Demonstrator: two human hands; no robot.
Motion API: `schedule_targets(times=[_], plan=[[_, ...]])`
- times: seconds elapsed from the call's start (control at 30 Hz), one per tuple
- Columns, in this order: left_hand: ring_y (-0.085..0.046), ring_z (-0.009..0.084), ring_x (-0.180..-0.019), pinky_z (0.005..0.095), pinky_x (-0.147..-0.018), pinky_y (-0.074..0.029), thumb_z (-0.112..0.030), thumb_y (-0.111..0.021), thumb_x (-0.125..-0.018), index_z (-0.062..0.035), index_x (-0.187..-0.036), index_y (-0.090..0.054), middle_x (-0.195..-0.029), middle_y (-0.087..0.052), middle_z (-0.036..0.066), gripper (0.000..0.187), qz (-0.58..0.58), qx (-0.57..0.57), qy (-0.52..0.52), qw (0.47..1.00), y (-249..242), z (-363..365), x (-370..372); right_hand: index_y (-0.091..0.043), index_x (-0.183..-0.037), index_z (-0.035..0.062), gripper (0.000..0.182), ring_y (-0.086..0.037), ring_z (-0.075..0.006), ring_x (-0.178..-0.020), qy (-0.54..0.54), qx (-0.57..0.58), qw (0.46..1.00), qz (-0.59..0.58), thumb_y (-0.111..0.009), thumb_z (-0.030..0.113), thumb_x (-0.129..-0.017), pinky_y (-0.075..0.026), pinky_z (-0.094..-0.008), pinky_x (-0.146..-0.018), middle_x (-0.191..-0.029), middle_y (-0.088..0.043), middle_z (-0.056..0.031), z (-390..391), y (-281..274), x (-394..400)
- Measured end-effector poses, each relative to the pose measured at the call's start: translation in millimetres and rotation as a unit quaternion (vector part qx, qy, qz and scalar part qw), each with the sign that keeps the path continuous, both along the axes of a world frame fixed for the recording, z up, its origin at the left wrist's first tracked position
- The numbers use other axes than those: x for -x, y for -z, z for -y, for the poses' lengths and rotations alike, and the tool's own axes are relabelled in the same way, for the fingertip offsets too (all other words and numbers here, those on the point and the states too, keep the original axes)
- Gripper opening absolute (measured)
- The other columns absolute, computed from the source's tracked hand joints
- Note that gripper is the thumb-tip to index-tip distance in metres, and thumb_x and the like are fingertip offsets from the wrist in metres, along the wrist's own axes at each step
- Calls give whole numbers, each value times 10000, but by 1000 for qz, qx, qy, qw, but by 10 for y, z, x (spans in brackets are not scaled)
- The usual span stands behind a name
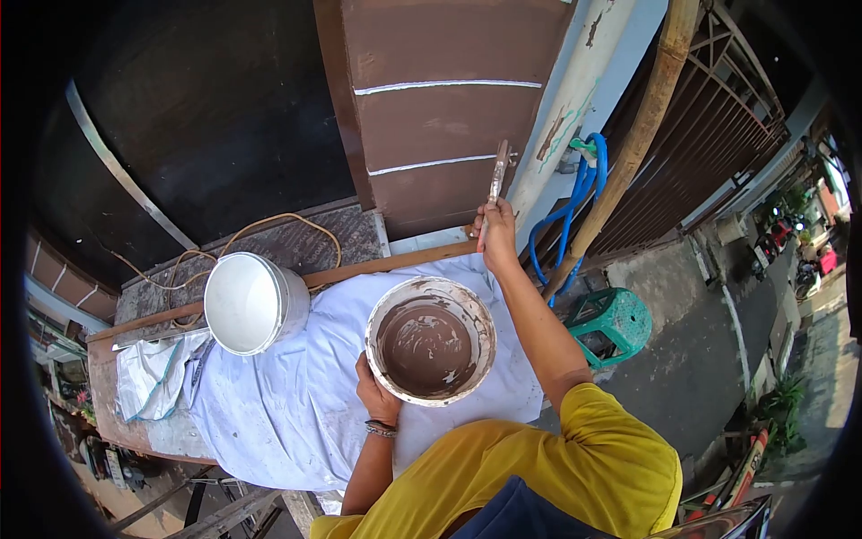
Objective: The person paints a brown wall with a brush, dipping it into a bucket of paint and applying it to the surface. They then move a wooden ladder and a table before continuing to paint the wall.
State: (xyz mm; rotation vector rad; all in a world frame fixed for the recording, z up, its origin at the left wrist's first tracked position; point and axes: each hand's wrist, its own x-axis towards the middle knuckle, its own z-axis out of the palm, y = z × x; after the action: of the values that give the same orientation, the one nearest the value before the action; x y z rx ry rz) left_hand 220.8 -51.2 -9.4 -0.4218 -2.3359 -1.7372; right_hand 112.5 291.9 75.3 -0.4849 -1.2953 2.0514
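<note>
My right hand (496,235) is closed around the handle of a paintbrush (498,176), its tip raised in front of the brown wall (449,126) with white lines. Against the near left side of a paint bucket (489,346), my left hand (377,393) grips its wall; the underside of the bucket and some of those fingers are hidden. Brown paint (426,346) fills the lower part of this bucket and smears its inner wall. To its left stands a second white bucket (292,310) with a pale inside.
A white cloth (269,413) covers the raised platform under the buckets. A wooden strip (386,264) runs behind them. On the right are a bamboo pole (642,135), a blue hose (575,207), a white pipe (570,90) and a green stool (620,323) on the ground below.
</note>
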Motion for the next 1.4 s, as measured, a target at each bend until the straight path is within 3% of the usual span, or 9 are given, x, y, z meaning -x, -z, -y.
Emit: schedule_targets(times=[0.5, 0.6, 0.73, 0.77, 0.87, 1.0, 1.13, 1.27, 1.4], plan=[[-737, 255, -976, 343, -828, -568, -322, -661, -959, 21, -1367, -505, -1118, -736, 179, 556, 37, -1, -2, 999, 84, 28, 11, -530, -1134, 79, 136, -507, -119, -647, -82, 157, 982, 64, -544, 165, -1029, -430, -288, -534, -880, -542, -31, 387, 583, 45], [-736, 258, -980, 345, -829, -568, -328, -666, -958, 21, -1366, -507, -1126, -734, 179, 560, 45, -1, -3, 999, 162, 36, 10, -549, -1110, 100, 142, -463, -91, -597, -177, 155, 959, 160, -581, 204, -1018, -398, -273, -513, -822, -522, 7, 156, 620, 74], [-740, 264, -969, 348, -819, -571, -335, -668, -959, 18, -1368, -509, -1122, -734, 180, 562, 53, -1, -4, 999, 127, 26, 26, -618, -980, 75, 196, -496, -81, -593, -273, -248, 893, 258, -599, 268, -1011, -398, -271, -522, -737, -558, 11, -74, 460, 115], [-740, 265, -967, 348, -817, -571, -336, -669, -959, 17, -1368, -509, -1121, -733, 181, 563, 54, 2, -3, 999, 135, 32, 17, -635, -941, 42, 248, -541, -99, -621, -255, -352, 876, 208, -607, 279, -1008, -415, -271, -556, -736, -596, -14, -166, 575, 210], [-744, 269, -955, 351, -808, -573, -339, -675, -957, 13, -1369, -510, -1110, -736, 182, 566, 50, 1, -7, 999, 154, 34, 17, -635, -960, 17, 254, -565, -124, -634, -223, -469, 816, 254, -614, 266, -1007, -426, -272, -589, -760, -617, -31, -370, 493, 401], [-745, 276, -958, 357, -809, -575, -345, -678, -954, 11, -1367, -512, -1105, -739, 182, 570, 63, -9, -10, 998, 206, 36, 21, -611, -950, 82, 210, -500, -81, -589, -250, -152, 908, 299, -575, 272, -1032, -374, -264, -485, -739, -564, 2, -671, 564, 340], [-743, 278, -969, 356, -818, -575, -352, -684, -950, 10, -1365, -515, -1113, -738, 183, 577, 87, -22, -10, 996, 250, 26, 37, -557, -901, 85, 202, -434, -86, -531, -116, 13, 952, 284, -524, 220, -1048, -327, -258, -424, -713, -506, 9, -493, 587, -5], [-743, 283, -977, 355, -819, -575, -362, -693, -943, 5, -1365, -519, -1117, -736, 188, 585, 98, -62, -2, 993, 403, 50, 18, -570, -992, 110, 140, -449, -75, -538, -144, 10, 962, 230, -504, 219, -1051, -363, -241, -441, -741, -504, 12, -406, 654, 106], [-743, 287, -977, 361, -815, -576, -366, -694, -942, 1, -1370, -518, -1123, -734, 189, 590, 85, -17, -10, 996, 200, 43, 11, -611, -962, 84, 223, -507, -80, -572, -248, -277, 883, 287, -514, 259, -1061, -409, -259, -493, -755, -562, 0, -258, 340, 136]])
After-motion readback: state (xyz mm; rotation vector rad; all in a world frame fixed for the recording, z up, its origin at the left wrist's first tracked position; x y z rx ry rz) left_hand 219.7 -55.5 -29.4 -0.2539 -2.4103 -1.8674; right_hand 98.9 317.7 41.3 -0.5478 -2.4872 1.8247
